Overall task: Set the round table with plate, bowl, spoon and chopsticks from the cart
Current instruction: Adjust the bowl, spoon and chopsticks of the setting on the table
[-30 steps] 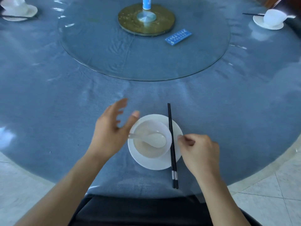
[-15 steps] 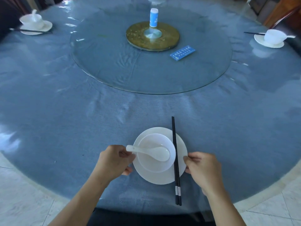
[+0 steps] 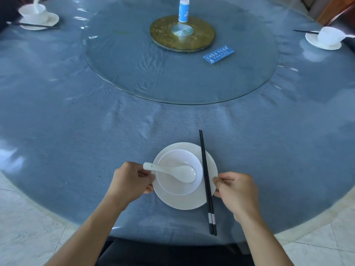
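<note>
Now left hand (image 3: pixel 132 181) and right hand (image 3: pixel 236 192) pinch the plate (image 3: pixel 184 201) by opposite rims, fingers (image 3: pixel 223 179) clamped, likely to square it.

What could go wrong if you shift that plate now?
1. The chopsticks lie loose across the right rim of the plate; shifting it could roll them toward the near edge of the table.
2. The handle of the spoon overhangs the bowl, right above the left hand; a bump could tip it out.
</note>
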Tool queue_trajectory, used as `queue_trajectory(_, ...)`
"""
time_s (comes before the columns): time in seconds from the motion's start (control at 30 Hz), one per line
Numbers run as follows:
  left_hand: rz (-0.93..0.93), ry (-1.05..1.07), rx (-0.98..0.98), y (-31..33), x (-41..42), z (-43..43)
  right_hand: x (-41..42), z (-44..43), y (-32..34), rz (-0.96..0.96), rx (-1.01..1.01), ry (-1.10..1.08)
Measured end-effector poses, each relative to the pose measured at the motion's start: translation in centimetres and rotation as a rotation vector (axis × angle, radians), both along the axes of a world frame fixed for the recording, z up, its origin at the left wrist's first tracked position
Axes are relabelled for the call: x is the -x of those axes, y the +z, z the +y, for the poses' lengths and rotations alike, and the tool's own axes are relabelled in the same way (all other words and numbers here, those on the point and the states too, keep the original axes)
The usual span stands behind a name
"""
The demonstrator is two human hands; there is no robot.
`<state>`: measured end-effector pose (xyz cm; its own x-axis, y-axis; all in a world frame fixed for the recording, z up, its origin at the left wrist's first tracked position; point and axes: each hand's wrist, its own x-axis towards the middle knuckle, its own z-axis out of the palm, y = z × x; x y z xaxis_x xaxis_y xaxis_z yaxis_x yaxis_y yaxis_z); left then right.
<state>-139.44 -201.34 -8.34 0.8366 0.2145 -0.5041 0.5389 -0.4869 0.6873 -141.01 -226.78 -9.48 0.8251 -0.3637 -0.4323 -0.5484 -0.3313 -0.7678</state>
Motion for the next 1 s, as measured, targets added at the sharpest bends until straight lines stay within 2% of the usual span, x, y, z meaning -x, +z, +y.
queue_trajectory(0.3, 0.004, 0.044, -0.026, 0.1, 0.2, 1.3, 0.3, 0.8, -1.2, -0.02, 0.038, 0.08)
queue_trajectory(0.37, 0.021, 0.047, -0.028, 0.2, 0.2, 1.3, 0.4, 0.9, -0.8, -0.054, 0.167, 0.16)
queue_trajectory(0.47, 0.015, 0.066, -0.119, 0.9, 0.1, 1.9, 0.7, 1.5, 0.3, -0.248, 0.407, 0.208)
queue_trajectory(0.53, -0.14, 0.134, -0.221, 2.1, -0.1, 2.4, 0.7, 1.7, 0.9, -0.304, 0.461, 0.243)
queue_trajectory(0.6, -0.379, 0.147, -0.263, 3.8, -0.2, 2.2, 0.6, 2.0, 1.3, -0.248, 0.474, 0.322)
queue_trajectory(0.67, -0.549, 0.015, -0.283, 5.4, -0.2, 1.3, 0.5, 2.1, 1.4, -0.175, 0.527, 0.404)
queue_trajectory(0.73, -0.579, -0.243, -0.298, 6.1, -0.3, 0.0, 0.5, 2.5, 1.6, -0.141, 0.606, 0.453)
queue_trajectory(0.83, -0.474, -0.585, -0.307, 6.2, -0.4, -1.7, 0.2, 2.9, 1.7, -0.088, 0.632, 0.455)
queue_trajectory(1.0, -0.254, -0.792, -0.405, 4.9, -0.8, -2.6, -0.9, 3.5, 1.5, -0.012, 0.638, 0.439)
